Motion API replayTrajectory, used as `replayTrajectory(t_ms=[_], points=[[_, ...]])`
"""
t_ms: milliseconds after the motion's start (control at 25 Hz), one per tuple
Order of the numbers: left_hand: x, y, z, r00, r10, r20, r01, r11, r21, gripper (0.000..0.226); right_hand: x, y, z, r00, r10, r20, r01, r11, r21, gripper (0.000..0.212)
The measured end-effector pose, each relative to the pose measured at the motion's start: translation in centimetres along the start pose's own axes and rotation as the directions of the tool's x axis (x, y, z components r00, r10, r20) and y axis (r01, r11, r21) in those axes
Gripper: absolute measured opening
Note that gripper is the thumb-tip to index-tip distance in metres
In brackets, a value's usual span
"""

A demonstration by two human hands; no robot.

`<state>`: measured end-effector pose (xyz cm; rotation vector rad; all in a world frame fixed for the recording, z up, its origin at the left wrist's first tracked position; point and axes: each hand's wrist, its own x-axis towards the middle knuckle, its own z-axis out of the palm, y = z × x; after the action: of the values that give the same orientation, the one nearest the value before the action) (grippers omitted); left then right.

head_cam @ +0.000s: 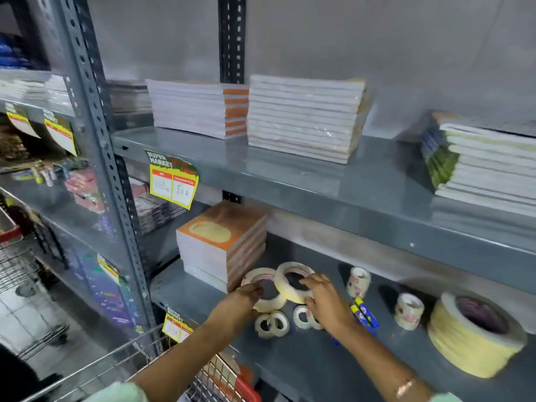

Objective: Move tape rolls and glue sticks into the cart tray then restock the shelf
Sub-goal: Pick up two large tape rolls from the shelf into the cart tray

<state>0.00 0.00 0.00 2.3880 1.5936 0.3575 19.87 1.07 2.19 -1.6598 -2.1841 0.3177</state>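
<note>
A wire cart (pixel 95 369) of thin metal rods is seen at the lower left, its red plastic rim just below the grey metal shelf (pixel 304 361). A yellow price tag (pixel 173 182) hangs from the edge of the shelf above. On the lower shelf, a block-shaped stack of orange-covered notebooks (pixel 222 245) stands at the left. Just beside it, a flat cream masking-tape ring (pixel 268 306) is gripped by the left hand (pixel 246 297), whose fingers (pixel 255 288) are curled over its near rim. A second cream tape ring (pixel 282 278), tilted on edge and overlapping the first, is pinched by the right hand (pixel 324 303), with fingers (pixel 311 281) clamped across its rim. Small glossy clear-tape rolls (pixel 271 324) lie near the shelf front, below both hands. Blue and yellow cylindrical glue sticks (pixel 365 313) lie just right of the right hand. Two upright printed tape rolls (pixel 358 281) (pixel 409 310) stand on either side of the sticks. A thick, pale-yellow tape roll (pixel 475 335) with a dark core rests at the far right.
</note>
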Motion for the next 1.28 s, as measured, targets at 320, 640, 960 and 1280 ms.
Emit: replayTrajectory(t_ms=[320, 640, 960, 1280], points=[[4.1, -2.7, 2.9, 0.994, -0.040, 0.104, 0.039, 0.999, 0.018, 0.029, 5.2, 2.1, 4.5, 0.945, 0.201, 0.259, -0.160, 0.972, -0.171, 0.036], [3.8, -0.7, 0.8, 0.995, -0.102, 0.015, 0.101, 0.990, 0.096, 0.038, 4.9, 1.2, 0.4, 0.996, 0.045, 0.081, -0.039, 0.997, -0.073, 0.033], [-14.2, -5.1, -1.2, 0.940, -0.214, -0.265, 0.255, 0.958, 0.130, 0.053, 0.5, -9.4, 1.7, 0.936, -0.319, 0.146, 0.306, 0.946, 0.107, 0.034], [-28.2, -14.4, 11.6, 0.715, -0.677, -0.174, 0.685, 0.728, -0.022, 0.024, -3.4, -18.0, 21.8, 0.691, -0.586, 0.423, 0.603, 0.790, 0.109, 0.034]])
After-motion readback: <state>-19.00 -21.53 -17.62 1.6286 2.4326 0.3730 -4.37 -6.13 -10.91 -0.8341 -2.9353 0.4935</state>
